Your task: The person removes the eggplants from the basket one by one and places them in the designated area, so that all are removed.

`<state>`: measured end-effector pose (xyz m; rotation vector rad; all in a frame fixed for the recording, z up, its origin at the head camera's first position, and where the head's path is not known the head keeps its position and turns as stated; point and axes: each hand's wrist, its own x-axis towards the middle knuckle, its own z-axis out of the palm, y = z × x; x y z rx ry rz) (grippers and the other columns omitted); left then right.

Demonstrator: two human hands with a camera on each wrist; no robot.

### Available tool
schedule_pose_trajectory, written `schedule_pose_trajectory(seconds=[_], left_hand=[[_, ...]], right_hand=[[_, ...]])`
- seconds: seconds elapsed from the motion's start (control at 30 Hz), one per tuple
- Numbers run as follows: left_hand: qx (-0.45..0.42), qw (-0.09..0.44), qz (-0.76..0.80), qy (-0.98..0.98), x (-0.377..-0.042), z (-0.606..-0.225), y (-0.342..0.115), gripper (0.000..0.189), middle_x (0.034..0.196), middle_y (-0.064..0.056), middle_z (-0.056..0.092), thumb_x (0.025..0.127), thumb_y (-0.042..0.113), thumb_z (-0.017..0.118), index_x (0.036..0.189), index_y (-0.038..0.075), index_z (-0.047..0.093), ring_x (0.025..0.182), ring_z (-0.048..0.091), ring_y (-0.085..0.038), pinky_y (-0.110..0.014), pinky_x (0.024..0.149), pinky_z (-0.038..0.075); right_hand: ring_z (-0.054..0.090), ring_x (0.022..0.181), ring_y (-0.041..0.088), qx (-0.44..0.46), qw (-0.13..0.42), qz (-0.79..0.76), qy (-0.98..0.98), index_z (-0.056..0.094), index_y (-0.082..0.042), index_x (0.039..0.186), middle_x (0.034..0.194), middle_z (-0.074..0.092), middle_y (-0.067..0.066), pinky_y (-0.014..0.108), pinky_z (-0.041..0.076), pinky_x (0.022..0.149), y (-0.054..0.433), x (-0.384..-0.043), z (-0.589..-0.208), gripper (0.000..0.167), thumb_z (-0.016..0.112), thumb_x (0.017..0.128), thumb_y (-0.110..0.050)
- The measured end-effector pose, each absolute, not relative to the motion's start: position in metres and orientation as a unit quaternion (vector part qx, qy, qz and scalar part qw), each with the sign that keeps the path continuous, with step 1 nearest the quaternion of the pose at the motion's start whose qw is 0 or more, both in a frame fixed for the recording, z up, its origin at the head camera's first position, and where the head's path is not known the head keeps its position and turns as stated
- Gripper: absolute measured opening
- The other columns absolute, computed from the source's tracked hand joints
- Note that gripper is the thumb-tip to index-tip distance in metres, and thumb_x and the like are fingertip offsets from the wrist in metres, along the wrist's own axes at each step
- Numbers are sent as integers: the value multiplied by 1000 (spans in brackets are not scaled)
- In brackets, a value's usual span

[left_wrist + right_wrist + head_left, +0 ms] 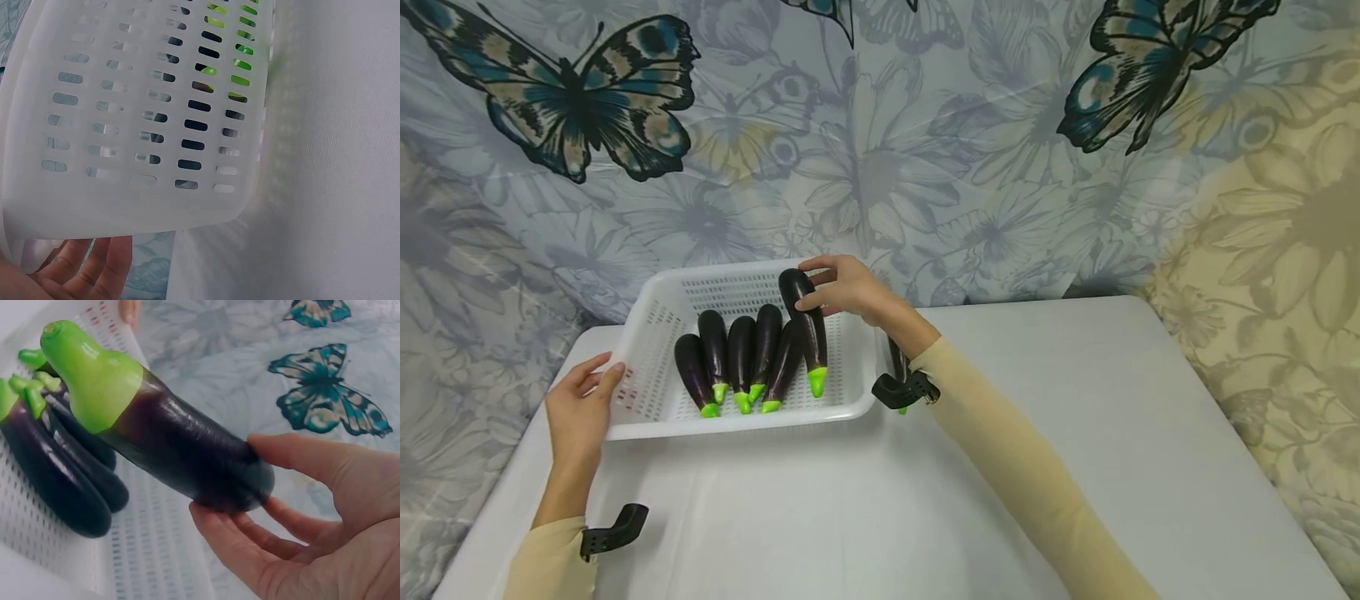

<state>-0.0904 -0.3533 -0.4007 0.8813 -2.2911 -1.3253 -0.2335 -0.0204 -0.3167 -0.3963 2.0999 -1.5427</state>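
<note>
My right hand (850, 292) grips a dark purple eggplant (807, 321) by its rounded end, over the right part of a white plastic basket (745, 423). In the right wrist view, thumb and fingers pinch that eggplant (187, 444), its green stem end pointing away from the palm. Several other eggplants (741, 354) lie side by side in the basket, green ends toward the near side. My left hand (580, 404) holds the basket's left rim; in the left wrist view its fingers (94, 269) curl beneath the rim by the slotted wall (125, 206).
Another eggplant (898, 358) lies on the white table (1037, 400) just right of the basket, partly hidden by my right wrist. A butterfly-printed cloth (880, 150) hangs behind the table and along its sides. A black wrist mount (613, 533) is on each forearm.
</note>
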Motion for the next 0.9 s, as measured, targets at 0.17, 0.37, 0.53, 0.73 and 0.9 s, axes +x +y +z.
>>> schedule_pose_trajectory(seconds=[0.17, 0.37, 0.53, 0.73, 0.9], left_hand=[[309, 177, -471, -807, -91, -402, -353, 47, 72, 23, 54, 96, 30, 64, 138, 10, 57, 65, 53, 5, -13, 55, 41], [311, 176, -465, -810, -91, -400, -353, 46, 73, 22, 54, 97, 30, 63, 137, 10, 58, 65, 53, 5, -13, 54, 43], [304, 173, -460, -816, -91, -399, -353, 47, 74, 22, 54, 97, 31, 62, 138, 10, 57, 66, 54, 6, -13, 55, 44], [306, 168, -466, -813, -91, -401, -354, 48, 75, 23, 55, 97, 31, 62, 139, 10, 56, 67, 54, 6, -13, 56, 44], [307, 165, -465, -814, -92, -401, -355, 49, 75, 23, 55, 97, 33, 62, 140, 10, 55, 67, 54, 6, -13, 56, 44]], right_hand=[[60, 113, 27, -146, 243, -580, 763, 52, -14, 140, 139, 51, 13, 37, 54, 85, -10, -232, -316, 61, 77, 84, -8], [58, 118, 26, -145, 233, -602, 750, 53, -14, 140, 138, 51, 12, 39, 53, 88, 4, -235, -320, 63, 78, 83, -8], [52, 125, 24, -157, 230, -629, 726, 50, -13, 142, 141, 48, 12, 37, 52, 90, 19, -240, -325, 63, 75, 85, -8], [50, 127, 26, -153, 219, -656, 706, 49, -12, 143, 144, 45, 14, 40, 50, 94, 36, -243, -330, 62, 73, 86, -7], [54, 123, 29, -156, 211, -669, 695, 48, -11, 143, 142, 46, 14, 41, 49, 95, 54, -242, -335, 60, 70, 88, -5]])
